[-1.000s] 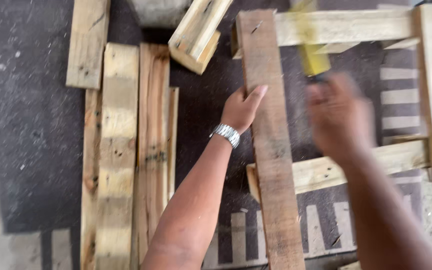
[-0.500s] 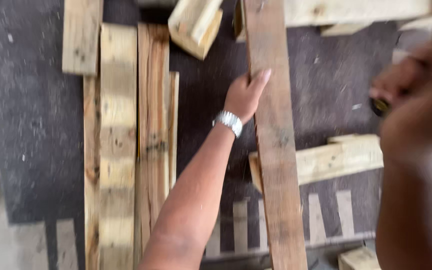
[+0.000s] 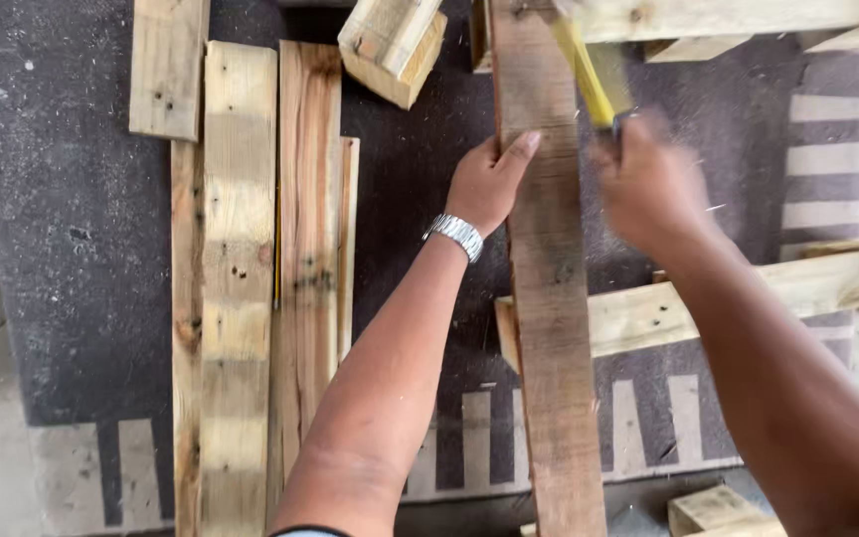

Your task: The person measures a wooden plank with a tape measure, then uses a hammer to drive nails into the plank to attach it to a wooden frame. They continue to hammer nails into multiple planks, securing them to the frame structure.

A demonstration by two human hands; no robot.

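Wood plank (image 3: 549,298) runs upright btwn both hands, laid over a crosswise board (image 3: 728,303). Left hand (image 3: 484,184) clamped on plank's left edge, thumb on top, metal watch (image 3: 454,236) at wrist. Right hand (image 3: 653,189), blurred, fist closed round a yellow-handled tool (image 3: 589,75) just right of plank, head hidden. Left of left arm: loose boards (image 3: 251,278) side by side on dark mat (image 3: 62,199). Wood block (image 3: 395,45) above left hand.
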